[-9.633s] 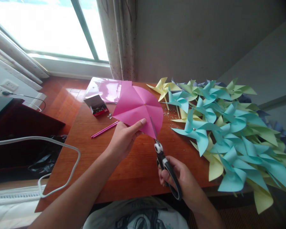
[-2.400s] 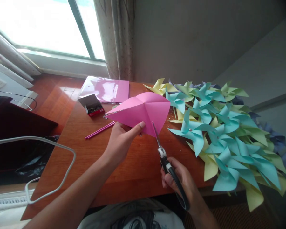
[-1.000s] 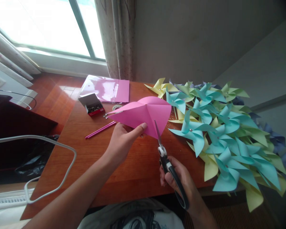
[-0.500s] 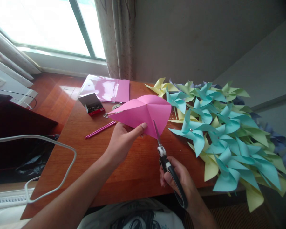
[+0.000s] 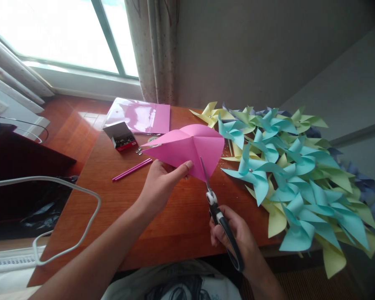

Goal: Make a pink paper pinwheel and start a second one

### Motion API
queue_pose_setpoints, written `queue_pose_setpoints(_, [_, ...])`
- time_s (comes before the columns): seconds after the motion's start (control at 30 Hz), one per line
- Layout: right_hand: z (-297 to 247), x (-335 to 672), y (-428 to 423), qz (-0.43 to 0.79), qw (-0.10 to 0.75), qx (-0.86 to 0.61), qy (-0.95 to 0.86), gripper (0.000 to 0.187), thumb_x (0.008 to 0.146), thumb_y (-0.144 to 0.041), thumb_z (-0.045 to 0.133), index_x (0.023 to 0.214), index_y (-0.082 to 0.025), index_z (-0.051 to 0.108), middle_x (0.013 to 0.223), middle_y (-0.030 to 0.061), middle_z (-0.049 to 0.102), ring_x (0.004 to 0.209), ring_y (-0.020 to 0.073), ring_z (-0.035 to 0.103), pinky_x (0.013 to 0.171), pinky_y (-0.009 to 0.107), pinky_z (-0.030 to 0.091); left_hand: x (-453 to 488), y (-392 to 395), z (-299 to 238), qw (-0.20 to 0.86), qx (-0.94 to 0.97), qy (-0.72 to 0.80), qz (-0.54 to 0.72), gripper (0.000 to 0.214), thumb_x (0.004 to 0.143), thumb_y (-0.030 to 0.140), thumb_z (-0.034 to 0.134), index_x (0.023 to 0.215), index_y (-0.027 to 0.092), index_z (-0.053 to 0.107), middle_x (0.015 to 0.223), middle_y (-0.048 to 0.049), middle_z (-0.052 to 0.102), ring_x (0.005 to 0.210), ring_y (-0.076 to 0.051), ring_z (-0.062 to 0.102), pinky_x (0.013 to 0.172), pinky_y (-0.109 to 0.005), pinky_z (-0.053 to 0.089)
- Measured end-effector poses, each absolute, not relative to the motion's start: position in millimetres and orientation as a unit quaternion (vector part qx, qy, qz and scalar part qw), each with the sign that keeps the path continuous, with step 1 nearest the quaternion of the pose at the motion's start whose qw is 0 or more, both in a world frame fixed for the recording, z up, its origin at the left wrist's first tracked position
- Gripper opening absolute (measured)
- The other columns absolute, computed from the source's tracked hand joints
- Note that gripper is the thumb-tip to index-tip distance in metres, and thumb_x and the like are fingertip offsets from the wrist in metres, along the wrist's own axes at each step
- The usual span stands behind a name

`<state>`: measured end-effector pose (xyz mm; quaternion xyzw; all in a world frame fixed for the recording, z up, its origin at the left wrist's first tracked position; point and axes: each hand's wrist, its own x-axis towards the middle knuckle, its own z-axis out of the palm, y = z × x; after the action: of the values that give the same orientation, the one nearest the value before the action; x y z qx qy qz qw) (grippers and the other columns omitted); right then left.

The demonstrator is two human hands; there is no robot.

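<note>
The wooden table lay under both hands, and the heap of blue and yellow-green paper pinwheels spread well to the right of the right hand's knuckles, as it had all along. Beyond the left fingertips sat the glossy pink pack of paper, now fully in sight. About ten seconds earlier the pink paper disc had faced the camera and covered its corner, whereas now the disc was tipped flatter. The left hand pinched the disc's near edge, thumb on top and fingers beneath, held above the table. The right hand was curled tight through the handles of the scissors. Their blades were nearly together and bit into the disc's edge just right of the left thumb, hardly shifted from half a second before. Left of the left fingers lay the open box of fasteners and two pink sticks.
</note>
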<state>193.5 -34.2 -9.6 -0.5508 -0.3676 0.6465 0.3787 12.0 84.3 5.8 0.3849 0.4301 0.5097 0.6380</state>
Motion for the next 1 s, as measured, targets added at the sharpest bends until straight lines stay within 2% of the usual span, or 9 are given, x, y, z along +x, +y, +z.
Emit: queue_pose_setpoints(1.0, [-10.3, 194.3, -34.5, 0.630, 0.377, -0.575, -0.361, 0.045, 0.075, -0.056, 0.079, 0.083, -0.019, 0.056, 0.066, -0.0034, 0.055, 0.055, 0.0098, 0.051, 0.052, 0.021, 0.041, 11.5, 85.6, 7.1, 0.643, 0.382, 0.431, 0.505, 0.019, 0.076, 0.029, 0.079, 0.077, 0.013, 0.069, 0.067, -0.0030, 0.067, 0.062, -0.014, 0.058, 0.060, -0.025, 0.045])
